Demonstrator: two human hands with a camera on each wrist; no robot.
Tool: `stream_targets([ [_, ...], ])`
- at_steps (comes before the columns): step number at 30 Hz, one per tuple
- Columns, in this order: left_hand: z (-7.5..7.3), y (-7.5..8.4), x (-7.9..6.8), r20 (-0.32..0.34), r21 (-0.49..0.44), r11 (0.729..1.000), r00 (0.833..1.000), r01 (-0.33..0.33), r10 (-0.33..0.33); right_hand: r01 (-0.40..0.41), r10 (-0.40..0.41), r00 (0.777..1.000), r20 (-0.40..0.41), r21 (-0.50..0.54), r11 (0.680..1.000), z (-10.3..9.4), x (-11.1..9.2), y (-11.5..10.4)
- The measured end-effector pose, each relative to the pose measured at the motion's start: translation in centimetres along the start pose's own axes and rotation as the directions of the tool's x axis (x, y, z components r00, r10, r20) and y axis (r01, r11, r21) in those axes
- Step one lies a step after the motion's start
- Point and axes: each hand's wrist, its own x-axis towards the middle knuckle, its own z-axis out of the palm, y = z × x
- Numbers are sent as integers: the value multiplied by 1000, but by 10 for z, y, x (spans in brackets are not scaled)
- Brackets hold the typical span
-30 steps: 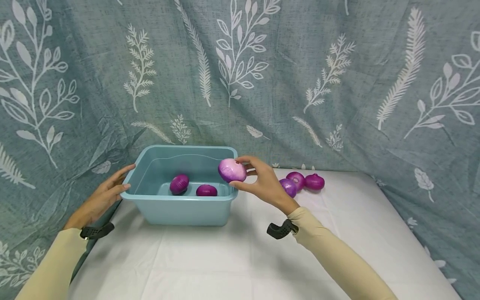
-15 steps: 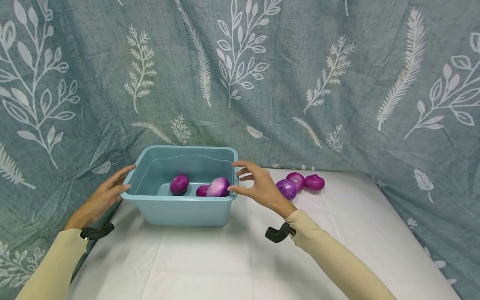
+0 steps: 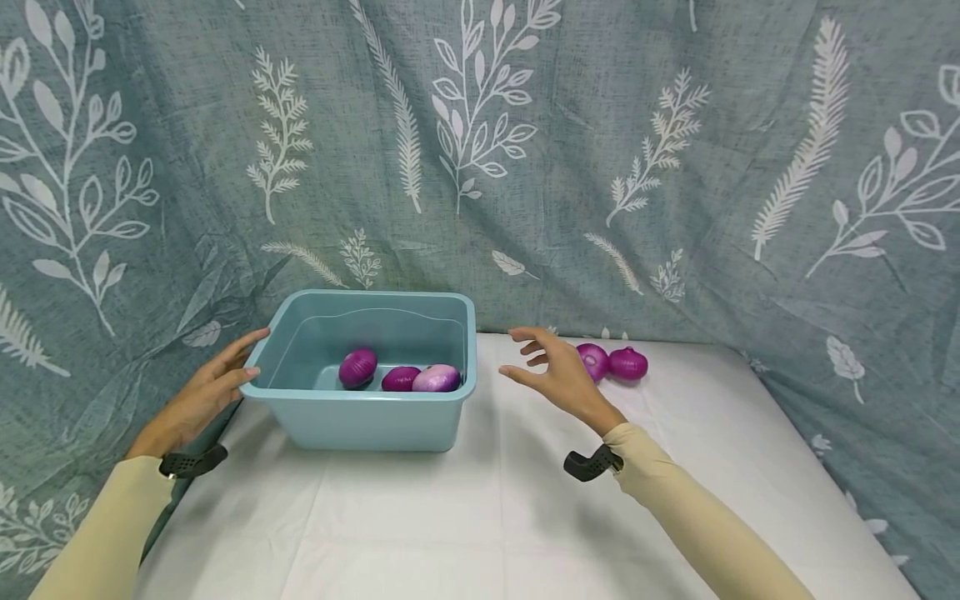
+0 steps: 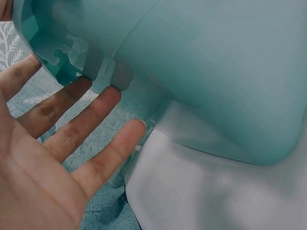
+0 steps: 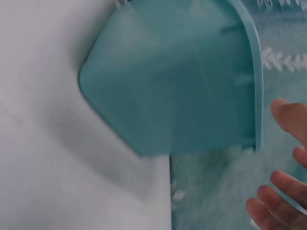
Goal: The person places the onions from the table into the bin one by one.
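A light blue plastic tub (image 3: pixel 360 422) stands on the table with three red onions inside: one onion (image 3: pixel 358 367) to the left, a dark onion (image 3: pixel 401 379) and a paler onion (image 3: pixel 437 378) side by side at the right. My left hand (image 3: pixel 201 403) rests at the tub's left rim. In the left wrist view, its fingers (image 4: pixel 72 134) are spread and fairly straight against the outer wall. Right of the tub, my right hand (image 3: pixel 561 373) hangs over the table, holding nothing, thumb and fingers apart. Behind it lie a red onion (image 3: pixel 594 362) and another onion (image 3: pixel 628 364), the first partly hidden by the hand.
A white cloth (image 3: pixel 405 517) covers the table. Close behind hangs a blue-green curtain (image 3: pixel 555 167) with white leaf prints, which also runs down both sides. Black straps (image 3: pixel 592 462) sit on both wrists.
My right hand has let go of the paler onion, which dropped into the tub beside the dark one. The hand then moved right, toward the onions outside. The left hand stayed put.
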Motion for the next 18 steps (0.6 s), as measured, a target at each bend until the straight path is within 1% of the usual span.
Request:
stream_targets([
  [3, 0, 1, 0, 1, 5, 1000, 1000, -4, 4, -63, 63, 998, -3, -25, 998, -8, -4, 15],
  [7, 0, 1, -1, -2, 5, 1000, 1000, -2, 2, -117, 116, 993, -16, -57, 992, -18, -7, 35],
  [12, 0, 1, 0, -1, 13, 1000, 1000, 3, -3, -160, 156, 987, -36, -123, 979, -27, -12, 63],
  [18, 1, 1, 0, -7, -28, 1000, 1000, 6, -6, -188, 184, 982, -45, -163, 968, -32, -19, 92],
])
